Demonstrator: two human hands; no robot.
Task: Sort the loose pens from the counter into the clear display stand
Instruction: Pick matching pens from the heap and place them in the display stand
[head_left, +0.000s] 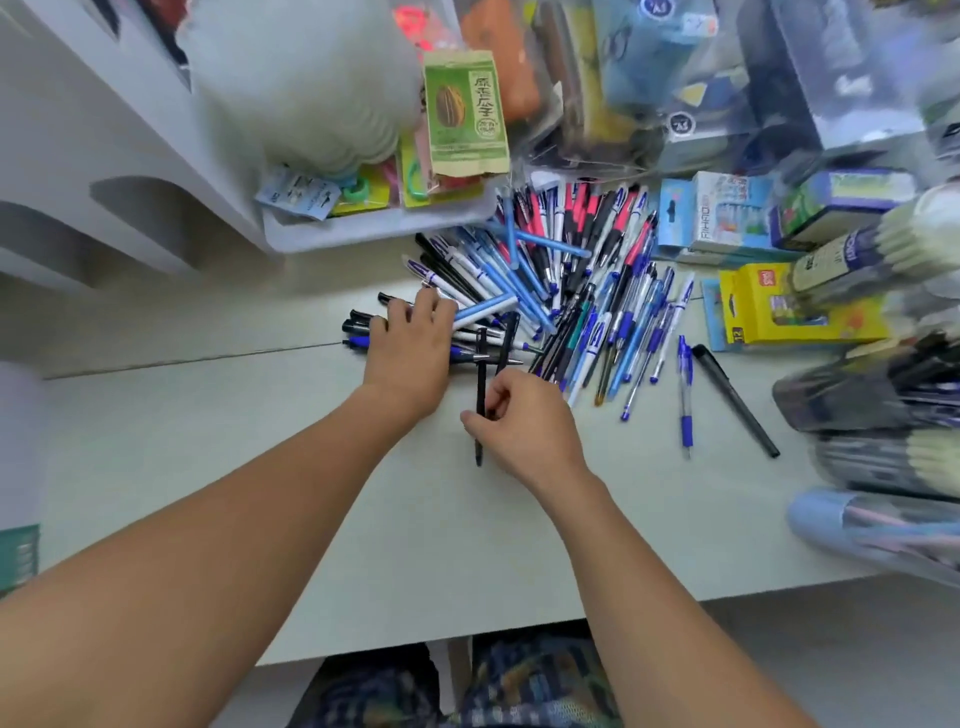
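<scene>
A big heap of loose pens (571, 291), blue, black, white and pink, is spread over the white counter (260, 467). My left hand (410, 348) lies palm down on a small bundle of black and blue pens (363, 330) at the heap's left edge, fingers curled over them. My right hand (519, 426) pinches two black pens (481, 364) that stand roughly upright from the counter. A blue pen (685, 395) and a black marker (735, 400) lie apart to the right. I cannot pick out a clear display stand with certainty.
A white tray (374, 228) of packaged goods with a green seed packet (465, 114) overhangs the heap at the back. Boxed stationery (727, 218) and a yellow box (800, 312) stand on the right, with bundled pen packs (883, 395) near the right edge.
</scene>
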